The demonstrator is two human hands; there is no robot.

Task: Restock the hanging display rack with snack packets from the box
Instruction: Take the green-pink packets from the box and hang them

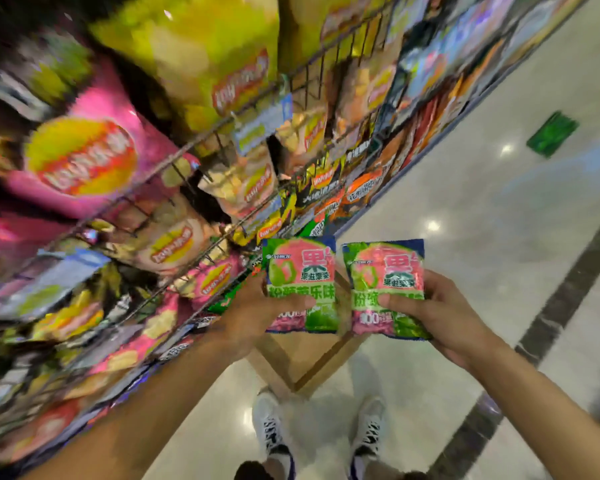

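Note:
I hold two matching green-and-pink snack packets upright in front of me. My left hand (257, 308) grips the left packet (300, 268) from its left side, thumb across its front. My right hand (440, 313) grips the right packet (387, 271) from its right side, thumb on its lower front. The packets hang side by side, a small gap apart. Below them an open cardboard box (312, 358) stands on the floor, its inside mostly hidden by the packets. The hanging display rack (201, 140), a wire grid full of crisp bags, fills the left.
The rack runs away to the upper right, crowded with blurred yellow, pink and orange bags (84, 157). Glossy pale floor (499, 202) with a dark stripe (561, 306) spreads right. A green floor marker (551, 133) lies far off. My white shoes (271, 424) stand just behind the box.

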